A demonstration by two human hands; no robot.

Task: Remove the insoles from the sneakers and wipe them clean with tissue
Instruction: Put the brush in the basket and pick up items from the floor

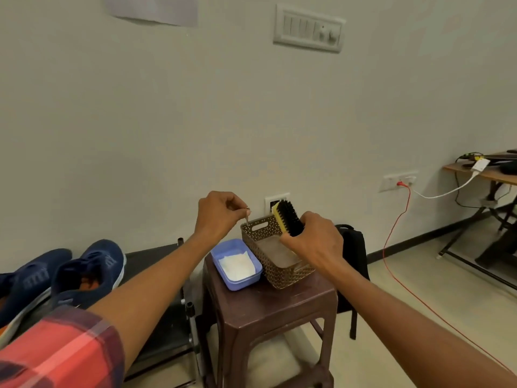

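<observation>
Two navy blue sneakers (64,273) with orange insides lie at the lower left on a black surface. White tissue (237,266) lies folded in a light blue tray (253,280) on a brown plastic stool (268,306). My right hand (313,242) grips a black-bristled brush with a yellow back (286,217) over a brown woven basket (263,228). My left hand (218,217) hangs above the tray and the basket's left rim, pinching a small thin object I cannot make out.
A black backpack (355,247) leans against the wall behind the stool. A red cable (391,242) runs from a wall socket across the floor at the right. A folding desk (481,175) with cables stands at the far right.
</observation>
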